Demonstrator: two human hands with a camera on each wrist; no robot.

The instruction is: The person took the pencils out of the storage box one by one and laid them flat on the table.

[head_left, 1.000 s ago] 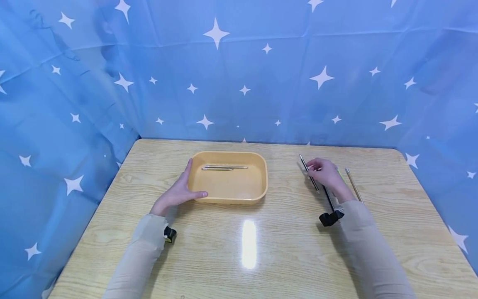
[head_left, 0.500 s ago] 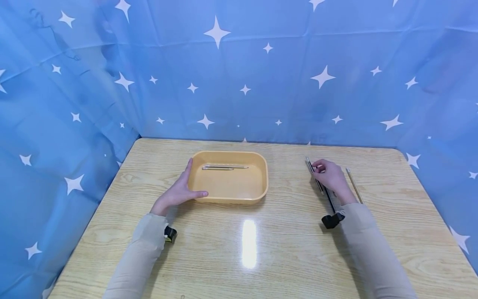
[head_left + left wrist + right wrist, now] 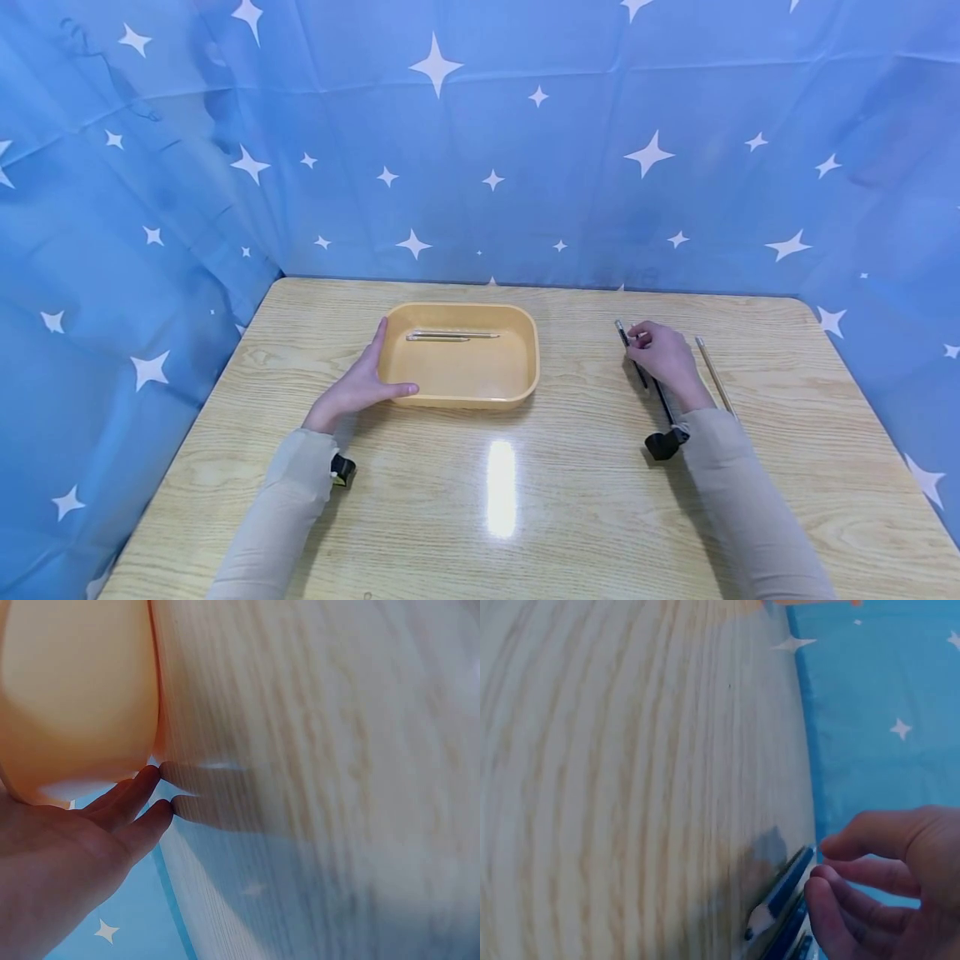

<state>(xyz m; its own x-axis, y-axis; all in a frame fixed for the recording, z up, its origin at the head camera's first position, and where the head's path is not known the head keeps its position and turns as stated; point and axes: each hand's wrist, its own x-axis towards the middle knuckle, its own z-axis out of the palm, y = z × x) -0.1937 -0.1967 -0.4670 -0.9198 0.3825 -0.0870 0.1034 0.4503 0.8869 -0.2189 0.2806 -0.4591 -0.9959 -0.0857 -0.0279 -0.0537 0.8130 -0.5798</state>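
Observation:
My left hand [image 3: 358, 385] rests on the left end of the tan plastic tray [image 3: 465, 396], its fingers along the side and its thumb at the near rim. Two slim pencils [image 3: 453, 335] lie inside the tray. My right hand [image 3: 663, 358] is over a group of pencils on the right, with curved fingers. Its fingertips are right beside a dark pencil [image 3: 622, 331]. In the right wrist view this dark pencil [image 3: 784, 883] ends at the fingertips, and whether they pinch it is unclear. Another long dark pencil [image 3: 663, 402] is partly hidden under the hand.
A gold-coloured pencil [image 3: 716, 373] lies just right of my right hand, partly behind the sleeve. Beyond the wood-grain table [image 3: 570, 483] hangs a blue star-patterned curtain [image 3: 562, 150]. Black camera mounts [image 3: 663, 444] sit at both wrists.
My right hand has moved slightly right, and the dark pencil beside its fingers has shifted right and lower. A green thing glimpsed behind the hand is now hidden. The left hand and tray are still.

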